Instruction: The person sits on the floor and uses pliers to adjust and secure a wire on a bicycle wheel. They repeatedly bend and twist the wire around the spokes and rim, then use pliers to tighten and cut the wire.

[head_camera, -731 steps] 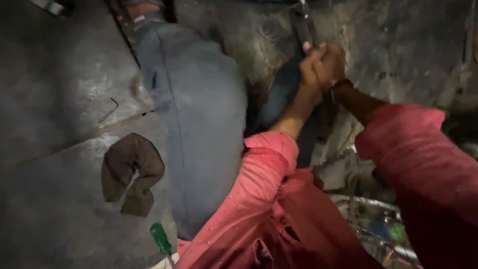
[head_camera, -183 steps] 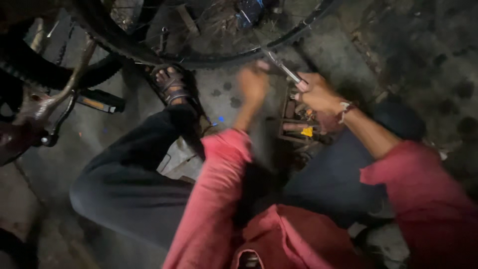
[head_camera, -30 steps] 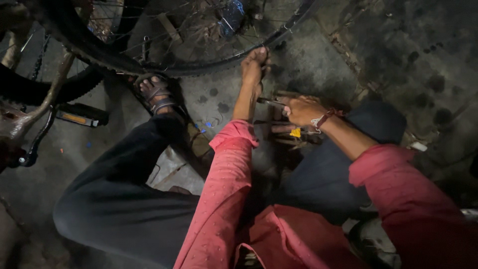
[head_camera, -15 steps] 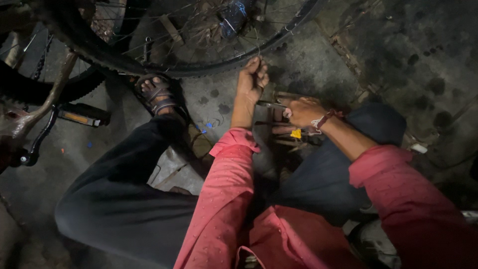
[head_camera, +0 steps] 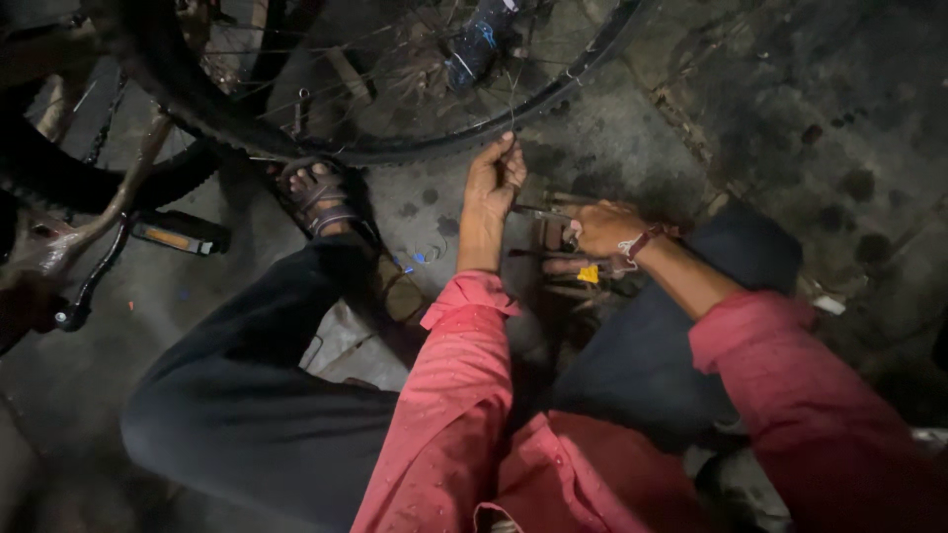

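Observation:
A bicycle wheel (head_camera: 326,138) with a black tyre and thin spokes stands in front of me. My left hand (head_camera: 491,183) reaches up to its rim, with the fingertips pinched on a spoke (head_camera: 511,118). My right hand (head_camera: 604,229), with a band on the wrist, is lower and to the right, over a pile of rusty tools (head_camera: 563,276) on the ground. Its fingers are closed round a thin metal tool (head_camera: 538,211) that points left toward my left wrist. Pink sleeves cover both my arms.
My left leg in dark trousers stretches forward, and its sandalled foot (head_camera: 318,195) lies under the tyre. A bicycle frame with a pedal (head_camera: 178,234) stands at the left. A plastic bottle (head_camera: 474,44) lies behind the spokes. The stained concrete floor (head_camera: 810,128) spreads to the right.
My left hand has drawn back slightly from the rim and curled its fingers on a spoke. My right hand stays over the tools, shifted a little.

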